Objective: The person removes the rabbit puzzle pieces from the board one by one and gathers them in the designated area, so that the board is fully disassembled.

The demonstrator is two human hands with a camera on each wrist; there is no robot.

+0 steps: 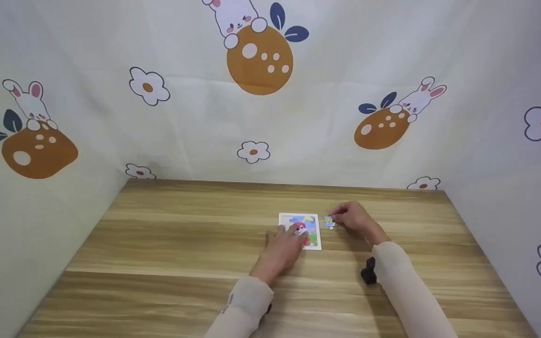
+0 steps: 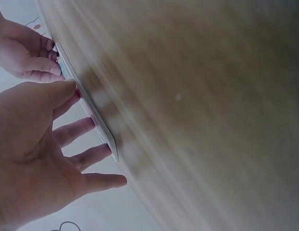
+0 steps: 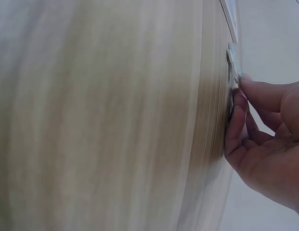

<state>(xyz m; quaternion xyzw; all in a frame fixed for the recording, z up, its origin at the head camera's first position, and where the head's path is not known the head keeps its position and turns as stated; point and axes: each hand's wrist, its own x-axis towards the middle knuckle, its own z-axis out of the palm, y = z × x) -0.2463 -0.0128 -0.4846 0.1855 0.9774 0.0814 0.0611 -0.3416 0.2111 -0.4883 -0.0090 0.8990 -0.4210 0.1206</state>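
Your right hand [image 1: 356,218] pinches puzzle piece [image 1: 329,222] on counter [image 1: 181,244], at 3 o'clock of puzzle board [image 1: 293,218]. Left hand [image 1: 285,246] flat, fingers straight, pressing board. Piece looks light, thin, stiff; likely best gripped by edges.

One puzzle board [image 1: 315,234] with a white frame lies on the one wooden tabletop [image 1: 167,244]. One loose puzzle piece [image 1: 329,222] sits just beside it. Two hands are in view, a left hand [image 1: 283,248] and a right hand [image 1: 356,217]. One small black object [image 1: 369,272] rests by the right sleeve.
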